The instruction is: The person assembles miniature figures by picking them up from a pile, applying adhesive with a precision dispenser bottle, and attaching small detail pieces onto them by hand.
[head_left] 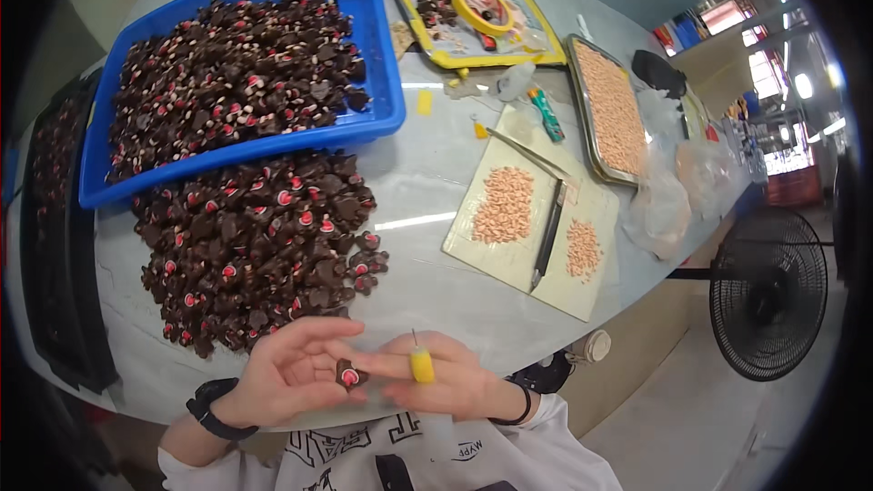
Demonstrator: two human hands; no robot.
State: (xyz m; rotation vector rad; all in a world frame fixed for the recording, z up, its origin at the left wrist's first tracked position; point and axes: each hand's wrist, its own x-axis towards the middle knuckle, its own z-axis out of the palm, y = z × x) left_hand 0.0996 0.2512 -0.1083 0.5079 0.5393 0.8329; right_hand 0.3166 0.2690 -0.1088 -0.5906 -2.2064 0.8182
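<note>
left hand (289, 371) pinching dark part (350, 375) | right hand (436, 377) gripping yellow pin tool (421, 364) | keep part steady, tool upright, near pile (259, 250)

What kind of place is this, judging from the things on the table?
Probably a small assembly workshop. A blue tray and a loose heap hold many identical dark parts with red dots, a metal tray holds small orange pieces, and the left hand and right hand work on one dark part.

Blue tray (382, 82): glossy smooth plastic. Beside it, table (427, 191): pale, smooth, faintly reflective. Beyond the tray, metal pan (582, 109) with dull sheen. Dark pieces (255, 236) before the tray: matt, rough-edged.
</note>
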